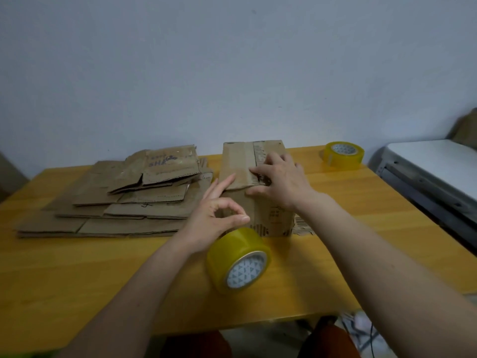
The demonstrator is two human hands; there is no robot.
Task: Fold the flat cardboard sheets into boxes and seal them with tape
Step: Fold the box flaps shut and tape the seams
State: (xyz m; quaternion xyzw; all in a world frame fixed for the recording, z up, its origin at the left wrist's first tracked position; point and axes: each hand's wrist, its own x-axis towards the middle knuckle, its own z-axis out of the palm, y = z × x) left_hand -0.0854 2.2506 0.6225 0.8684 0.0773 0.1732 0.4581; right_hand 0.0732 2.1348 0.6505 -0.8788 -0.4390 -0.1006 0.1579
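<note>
Table; box base behind tape roll

You've got two rolls of yellowish tape, one near you and one far at the back right. One folded-up box. One pile of flat cardboard sheets, can't tell how many are in it. One wooden table, one white printer-looking thing.

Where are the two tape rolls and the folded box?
near tape roll (pixel 238 259), head view, its yellow side
far tape roll (pixel 343 155), head view, its top rim
folded box (pixel 237 161), head view, its top flap
</note>
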